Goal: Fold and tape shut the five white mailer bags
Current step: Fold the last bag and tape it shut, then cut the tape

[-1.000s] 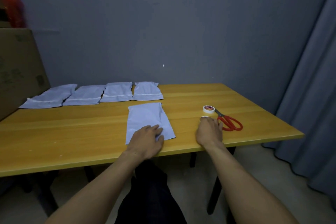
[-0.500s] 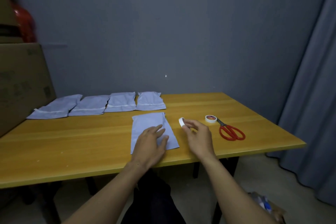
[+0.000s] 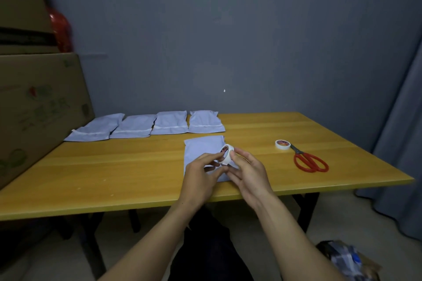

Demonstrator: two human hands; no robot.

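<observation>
Both hands are raised just above the yellow wooden worktop (image 3: 114,166), near its front edge. The left hand (image 3: 199,177) and the right hand (image 3: 250,172) grasp one small white roll of adhesive tape (image 3: 227,154) between them: left fingertips on its near side, right thumb on its rim. The roll is tilted, its red-printed core facing the left hand.

Directly beneath the hands lies a flat white mailer bag (image 3: 202,146), lengthwise toward the wall, its lower half partly covered by the hands (whether any tape is on it cannot be made out).

At the back left of the worktop, a row of four folded white mailer bags (image 3: 137,126) sits side by side, edges touching or nearly so.

To the right, well apart from the hands, a second white tape roll (image 3: 282,144) lies flat, with red-handled scissors (image 3: 309,161) just beside it, the blades pointing at the roll.

A large brown cardboard box (image 3: 34,109) stands against the left end of the worktop. A grey curtain (image 3: 404,143) hangs at the right.
</observation>
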